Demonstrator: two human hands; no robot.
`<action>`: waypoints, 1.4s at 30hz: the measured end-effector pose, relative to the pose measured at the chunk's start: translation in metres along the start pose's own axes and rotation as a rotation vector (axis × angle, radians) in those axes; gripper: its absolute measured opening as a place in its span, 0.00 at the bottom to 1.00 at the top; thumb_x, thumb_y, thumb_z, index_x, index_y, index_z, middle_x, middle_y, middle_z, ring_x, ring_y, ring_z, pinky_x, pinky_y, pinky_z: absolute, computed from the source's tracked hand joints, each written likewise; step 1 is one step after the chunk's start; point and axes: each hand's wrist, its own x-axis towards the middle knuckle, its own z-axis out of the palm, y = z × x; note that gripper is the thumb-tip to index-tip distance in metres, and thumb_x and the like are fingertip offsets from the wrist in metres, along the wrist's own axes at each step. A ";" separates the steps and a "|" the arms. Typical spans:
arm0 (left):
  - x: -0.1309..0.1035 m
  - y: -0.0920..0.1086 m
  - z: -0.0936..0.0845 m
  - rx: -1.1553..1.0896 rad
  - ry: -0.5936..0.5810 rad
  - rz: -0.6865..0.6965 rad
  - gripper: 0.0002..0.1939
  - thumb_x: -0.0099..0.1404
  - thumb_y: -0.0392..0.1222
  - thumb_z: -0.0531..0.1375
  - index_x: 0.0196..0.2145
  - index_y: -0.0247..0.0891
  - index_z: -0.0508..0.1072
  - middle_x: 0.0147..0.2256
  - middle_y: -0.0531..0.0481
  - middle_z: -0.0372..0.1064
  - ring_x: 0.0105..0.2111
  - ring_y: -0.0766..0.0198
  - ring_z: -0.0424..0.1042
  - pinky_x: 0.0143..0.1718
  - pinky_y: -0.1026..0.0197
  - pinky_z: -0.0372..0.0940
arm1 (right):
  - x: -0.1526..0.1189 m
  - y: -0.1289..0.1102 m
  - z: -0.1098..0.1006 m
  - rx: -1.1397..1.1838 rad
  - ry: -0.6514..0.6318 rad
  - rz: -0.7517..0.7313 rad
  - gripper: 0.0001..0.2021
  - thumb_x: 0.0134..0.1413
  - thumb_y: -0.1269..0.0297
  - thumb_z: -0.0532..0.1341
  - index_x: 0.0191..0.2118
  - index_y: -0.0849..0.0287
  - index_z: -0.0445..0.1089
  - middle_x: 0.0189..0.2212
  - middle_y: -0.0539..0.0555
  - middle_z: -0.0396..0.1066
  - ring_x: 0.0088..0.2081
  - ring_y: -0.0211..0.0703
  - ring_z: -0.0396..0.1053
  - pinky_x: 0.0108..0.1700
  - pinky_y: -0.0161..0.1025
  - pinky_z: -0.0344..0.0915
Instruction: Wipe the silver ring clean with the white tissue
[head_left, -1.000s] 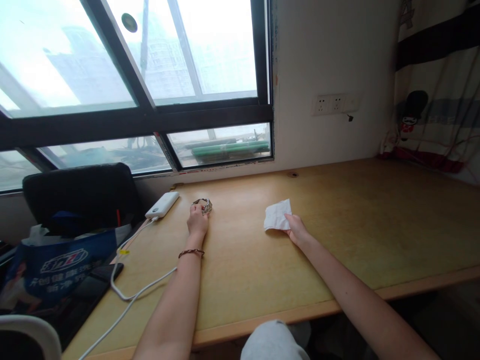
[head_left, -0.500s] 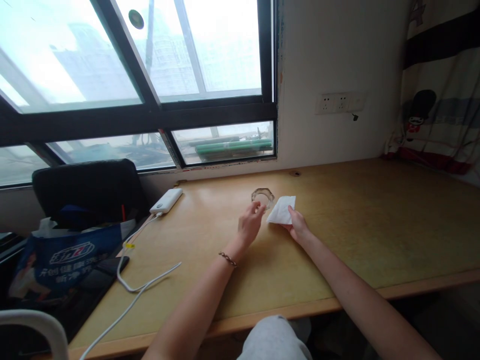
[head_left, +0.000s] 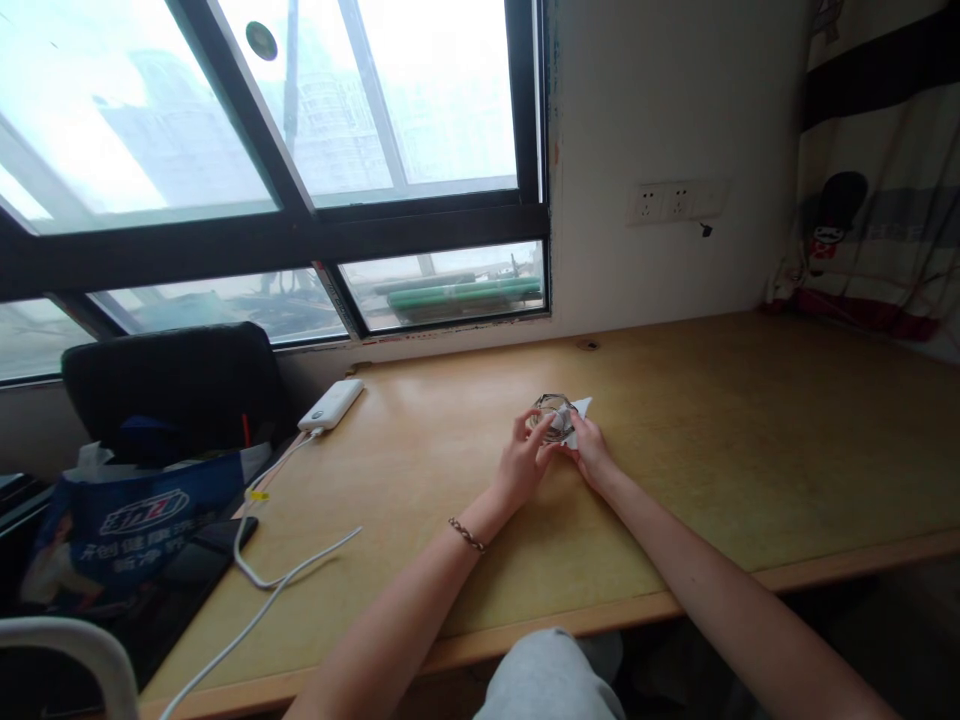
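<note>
**Two hands meet on a small glass dish at the middle of the bench**

We see both hands close together on the wooden bench (head_left: 675, 470), in front of the window (head_left: 300, 150). The left hand (head_left: 519, 462) pinches the near-left rim of a small clear glass dish (head_left: 553, 416) with its fingers curled. The right hand (head_left: 592, 455) holds a white tissue (head_left: 579, 418) against the right side of the dish; its fingers are pressed together on the tissue, and the tissue touches the glass. The dish is a little above the bench or resting on it; we cannot tell which.

Well to the left of the dish, near the window sill, a white power bank (head_left: 331, 404) lies on the bench. A white cable (head_left: 259, 575) runs from it toward the near-left edge of the bench. Further left of the dish, beyond the bench edge, stands a black chair (head_left: 172, 385) with a blue bag (head_left: 127, 525) before it. On the wall behind the dish, to the right, there is a wall socket (head_left: 664, 202). A bracelet (head_left: 466, 535) is on the left wrist.
</note>
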 end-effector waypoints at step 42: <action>0.000 0.001 0.009 -0.881 -0.058 -0.468 0.16 0.45 0.38 0.64 0.32 0.35 0.63 0.32 0.49 0.67 0.32 0.65 0.69 0.33 0.63 0.65 | 0.002 0.002 -0.013 -0.836 0.098 -0.187 0.14 0.43 0.55 0.56 0.26 0.62 0.71 0.20 0.53 0.71 0.24 0.42 0.68 0.26 0.34 0.61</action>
